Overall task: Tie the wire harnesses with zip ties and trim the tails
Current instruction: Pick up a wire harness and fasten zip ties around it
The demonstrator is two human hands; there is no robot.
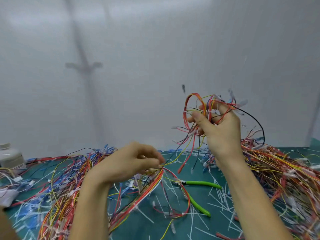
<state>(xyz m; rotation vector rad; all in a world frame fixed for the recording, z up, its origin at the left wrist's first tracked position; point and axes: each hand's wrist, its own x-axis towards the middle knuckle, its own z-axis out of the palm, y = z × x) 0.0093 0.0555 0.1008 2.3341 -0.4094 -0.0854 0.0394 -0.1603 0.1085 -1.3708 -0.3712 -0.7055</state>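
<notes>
A pale wall (pixel 155 49) fills your view from 9 through 12 to 3 o'clock; below it the green mat (pixel 142 229) spreads across the lower part; two heaps of coloured wire lie on it, the right heap (pixel 280 174) at 4 o'clock and the left heap (pixel 57 179) at 8 o'clock; your right hand (pixel 220 129) is raised at 3 o'clock, well above the mat, fingers curled round a looped harness (pixel 194 108) of red, orange, yellow and black wires whose ends hang down toward the mat; your left hand (pixel 128 161) sits lower at 7 o'clock, blurred, fingertips drawn together and seemingly pinching a yellow strand (pixel 174 159) that climbs toward the raised loops; just under those fingertips, a long bundle (pixel 147 187) of red and orange wires runs down the mat toward 6 o'clock; the green-handled cutters (pixel 202 183) lie on the mat at 5 o'clock, handles spread, touched by neither hand; white zip-tie tails (pixel 220 196) litter the mat around them; a white jar (pixel 10 156) stands at 9 o'clock.
</notes>
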